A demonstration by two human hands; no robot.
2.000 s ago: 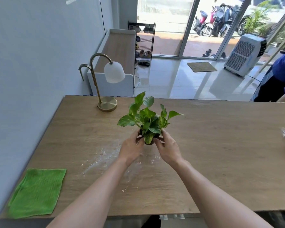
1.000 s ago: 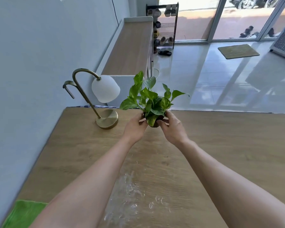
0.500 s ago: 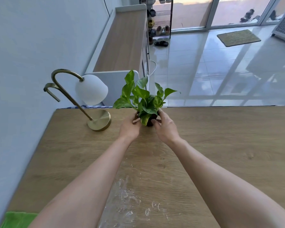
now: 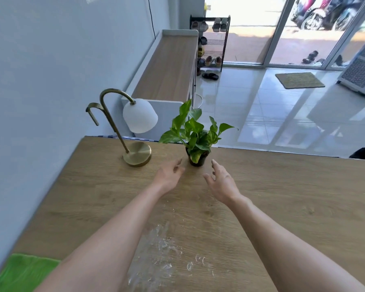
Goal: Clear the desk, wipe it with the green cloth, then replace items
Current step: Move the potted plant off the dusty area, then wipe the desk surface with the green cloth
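The green cloth (image 4: pixel 23 272) is lying at the desk's (image 4: pixel 293 197) near left corner, beside a white smear. Farther out, left hand (image 4: pixel 169 175) and right hand (image 4: pixel 221 182) are hovering with fingers spread, gripping nothing, near the potted plant (image 4: pixel 195 140) beside the lamp (image 4: pixel 133 131). Clearing seems underway; wiping calls for fetching the cloth.

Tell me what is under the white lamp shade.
Under the lamp shade shows the desk's far edge and a white cabinet beyond. The shade's inside and any bulb are hidden from this angle.
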